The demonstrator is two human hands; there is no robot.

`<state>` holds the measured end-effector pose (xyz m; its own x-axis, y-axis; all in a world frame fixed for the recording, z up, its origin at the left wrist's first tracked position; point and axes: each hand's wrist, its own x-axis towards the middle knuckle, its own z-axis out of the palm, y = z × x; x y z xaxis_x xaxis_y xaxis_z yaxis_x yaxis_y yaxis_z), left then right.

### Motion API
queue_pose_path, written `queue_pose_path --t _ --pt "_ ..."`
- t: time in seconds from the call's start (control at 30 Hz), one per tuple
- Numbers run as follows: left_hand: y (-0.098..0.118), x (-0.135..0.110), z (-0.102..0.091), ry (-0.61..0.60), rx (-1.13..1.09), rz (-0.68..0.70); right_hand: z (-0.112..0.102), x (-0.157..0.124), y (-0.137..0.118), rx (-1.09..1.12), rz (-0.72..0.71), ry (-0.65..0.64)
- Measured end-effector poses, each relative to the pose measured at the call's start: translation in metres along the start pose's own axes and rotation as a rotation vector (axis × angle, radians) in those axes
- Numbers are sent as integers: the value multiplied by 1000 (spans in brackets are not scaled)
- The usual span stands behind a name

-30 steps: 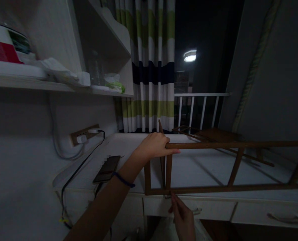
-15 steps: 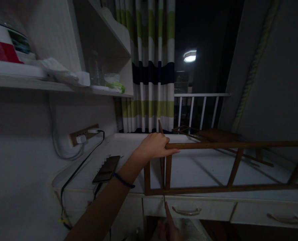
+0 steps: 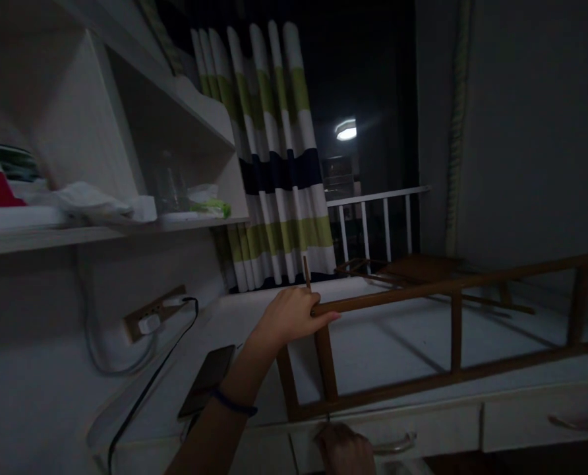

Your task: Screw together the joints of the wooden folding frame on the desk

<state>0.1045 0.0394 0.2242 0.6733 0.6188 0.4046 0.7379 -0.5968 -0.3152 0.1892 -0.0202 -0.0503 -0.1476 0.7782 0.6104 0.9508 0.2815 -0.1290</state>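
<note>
My left hand (image 3: 291, 313), with a dark band on the wrist, is closed over the near upper corner of a brown wooden frame (image 3: 393, 300). The frame stands on its long edge on the white desk (image 3: 387, 336), with crosspieces between its two rails. A thin wooden piece (image 3: 307, 272) sticks up just behind my left hand. Below the frame's lower rail, at the desk's front edge, my right hand (image 3: 346, 452) has its fingers curled together. A thin dark stem shows just above its fingertips; what it holds is too dim to name.
More wooden parts (image 3: 422, 267) lie at the back right of the desk. A phone (image 3: 207, 379) lies on the left, near a black cable (image 3: 155, 376) running to a wall socket (image 3: 155, 313). A shelf (image 3: 190, 221) overhangs the left side. Drawer handles (image 3: 395, 445) project in front.
The view has tilted and shifted. My right hand has gone from a pointing index finger to curled fingers under the lower rail. My left hand keeps its hold on the frame.
</note>
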Motion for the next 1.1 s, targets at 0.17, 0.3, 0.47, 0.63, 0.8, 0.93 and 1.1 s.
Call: queue_pose_path --t 0.17,0.3,0.47,0.63,0.8,0.93,1.1 --pt "0 1 -1 -24 6 9 2 14 -14 -100 -30 121" --pt "-2 2 0 -26 16 18 9 19 -26 -158 2 92" --pt "-1 3 -2 -38 8 13 9 24 -23 -209 -147 44" --pt "1 2 -5 -31 6 27 0 36 -16 -246 -309 25" --pt "2 0 -6 -28 -2 30 -4 42 -11 -231 -442 49" --pt "1 -1 -7 -24 -8 27 -5 45 -3 -208 -610 35" --pt "-4 -3 -4 -36 10 30 -8 49 2 -206 -791 -26"
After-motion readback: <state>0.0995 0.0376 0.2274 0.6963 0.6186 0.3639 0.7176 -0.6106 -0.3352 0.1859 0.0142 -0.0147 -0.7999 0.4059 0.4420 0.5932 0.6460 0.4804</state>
